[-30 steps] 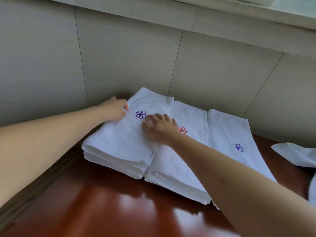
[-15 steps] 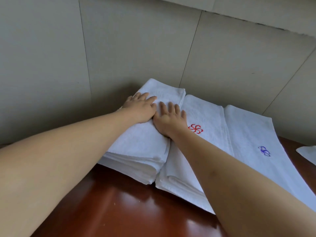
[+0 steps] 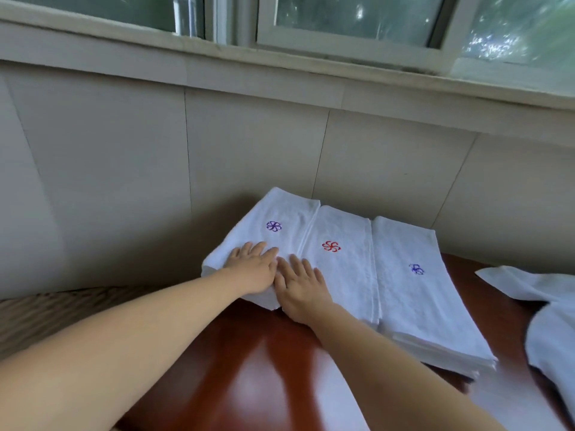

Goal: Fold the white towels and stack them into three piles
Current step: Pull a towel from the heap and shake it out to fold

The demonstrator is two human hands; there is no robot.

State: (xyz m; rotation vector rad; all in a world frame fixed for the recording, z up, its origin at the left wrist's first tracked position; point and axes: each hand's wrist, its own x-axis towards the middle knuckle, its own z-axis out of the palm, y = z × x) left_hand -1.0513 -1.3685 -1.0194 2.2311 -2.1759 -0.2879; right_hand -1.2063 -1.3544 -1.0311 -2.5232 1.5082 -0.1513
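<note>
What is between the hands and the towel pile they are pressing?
Nothing visible. The left hand and the right hand lie flat, side by side, right on top of the left pile, near its front edge.

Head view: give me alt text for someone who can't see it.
Both hands, left hand and right hand, press flat with straight fingers on the leftmost pile of three folded white towel piles, beside the middle pile and right pile, on a red-brown table against a tiled wall. Unfolded white towels lie at the right.
</note>
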